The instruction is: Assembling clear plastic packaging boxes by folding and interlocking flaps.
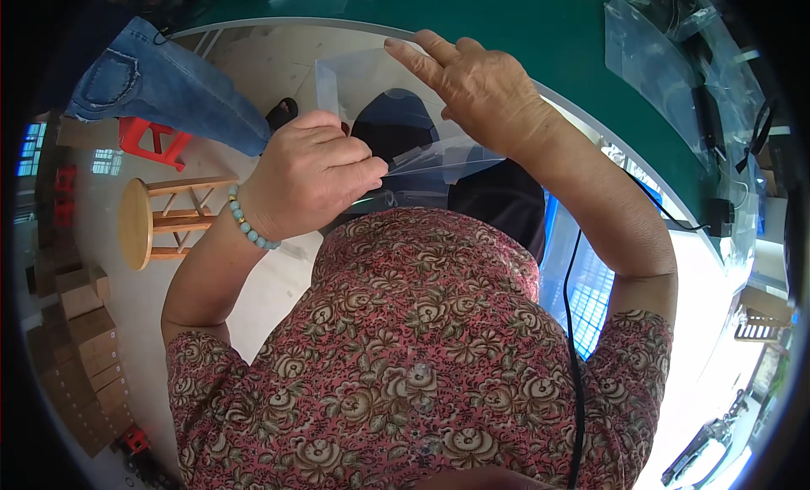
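Observation:
A clear folded plastic piece point(326, 88), like a thin transparent box or sleeve, is held over my lap, beside the near edge of the green table. My left hand point(316, 173), with a beaded bracelet at the wrist, is closed on its lower left part, fingers curled and pressed together. At the upper right of the plastic, my right hand point(477, 85) has its index finger stretched out and the others apart. That hand lies along the plastic's upper side; its thumb is mostly hidden. Through the plastic show my dark-clad legs and the floor.
The green table point(540, 21) curves across the far side. Clear plastic sheets point(650, 85) lie on its right. Another person's jeans-clad leg point(186, 85) is at far left, near a red stool point(156, 141) and a wooden stool point(135, 224). A black cable point(576, 338) hangs at my right.

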### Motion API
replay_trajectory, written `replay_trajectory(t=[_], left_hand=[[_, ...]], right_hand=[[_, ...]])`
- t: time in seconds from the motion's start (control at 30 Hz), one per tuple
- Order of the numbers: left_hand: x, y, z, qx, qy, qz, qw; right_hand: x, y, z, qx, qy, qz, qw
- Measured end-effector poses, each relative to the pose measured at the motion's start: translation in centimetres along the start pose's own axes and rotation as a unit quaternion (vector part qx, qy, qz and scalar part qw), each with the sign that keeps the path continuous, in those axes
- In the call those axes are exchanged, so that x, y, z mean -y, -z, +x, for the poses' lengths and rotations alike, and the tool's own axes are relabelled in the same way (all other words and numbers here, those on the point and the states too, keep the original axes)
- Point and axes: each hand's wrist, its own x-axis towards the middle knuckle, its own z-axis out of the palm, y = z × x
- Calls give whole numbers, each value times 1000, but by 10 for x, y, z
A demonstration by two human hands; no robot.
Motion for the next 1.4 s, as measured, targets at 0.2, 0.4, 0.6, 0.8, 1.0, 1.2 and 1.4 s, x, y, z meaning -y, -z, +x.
replay_trajectory(t=[0.2,0.4,0.6,0.8,1.0,1.2,1.4], left_hand=[[-4,26,29,261,218,12,940],[26,-5,60,416,283,-93,859],[27,1,89,447,275,-139,840],[45,-14,86,470,228,-280,805],[31,-19,79,429,269,-195,840],[5,15,100,86,97,-86,988],[-55,65,116,-52,-67,85,993]], right_hand=[[6,-3,4,-22,27,18,999],[-3,5,-1,-65,35,64,995],[-27,18,-17,-87,9,102,991],[-61,16,-23,-81,-48,392,915],[-74,27,-21,-41,-72,452,888],[-95,32,-23,35,-197,642,740],[-124,-5,-49,26,-239,669,703]])
